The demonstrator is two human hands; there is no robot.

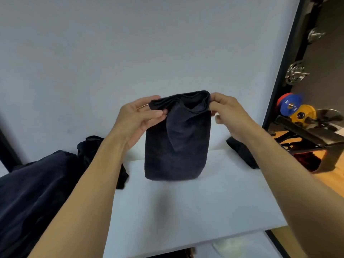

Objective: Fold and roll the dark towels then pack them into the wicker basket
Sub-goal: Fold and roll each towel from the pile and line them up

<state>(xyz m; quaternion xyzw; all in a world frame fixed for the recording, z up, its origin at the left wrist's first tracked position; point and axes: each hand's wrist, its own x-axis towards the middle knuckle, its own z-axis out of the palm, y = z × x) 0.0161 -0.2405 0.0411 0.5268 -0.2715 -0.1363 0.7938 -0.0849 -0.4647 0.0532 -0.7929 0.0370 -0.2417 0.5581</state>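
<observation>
A folded dark towel (176,146) hangs upright above the white table (186,202), its lower edge close to or touching the surface. My left hand (141,118) pinches its top left corner. My right hand (225,108) pinches the top right corner. The layered top edge sags open between the two hands. A pile of loose dark towels (37,192) lies on the left of the table. Another dark towel (242,153) lies behind my right forearm at the table's right side. No wicker basket is in view.
A white wall stands behind the table. A black frame edge (283,62) runs along the right. Beyond it are weight plates (294,108), gym equipment and a wooden floor. The table's front edge is near the bottom of the view.
</observation>
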